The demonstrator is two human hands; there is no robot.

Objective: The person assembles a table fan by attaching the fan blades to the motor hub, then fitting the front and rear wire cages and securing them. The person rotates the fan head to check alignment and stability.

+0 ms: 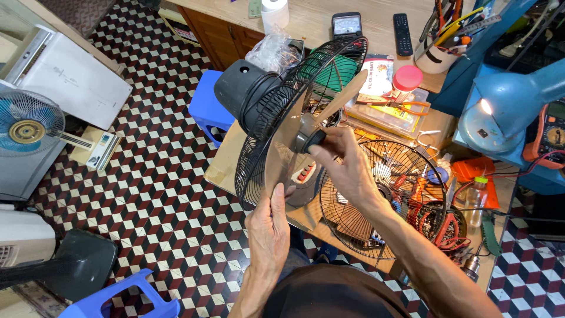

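A fan head lies tilted over the workbench: black motor housing [242,89], black wire rear guard [276,112], translucent brownish blade [288,141]. My left hand [268,227] grips the lower edge of the blade and guard. My right hand [346,162] pinches the black blade cap [310,141] at the hub with its fingertips. A second black wire guard [406,176] lies flat on the bench just right of my right hand.
The wooden bench [226,165] carries wires, orange-handled pliers [406,106], a pink-lidded jar [406,79], a remote [402,34], a meter [346,25] and a blue lamp [500,112]. A blue stool [207,106], a small fan [26,123] and another blue stool [126,297] stand on the chequered floor.
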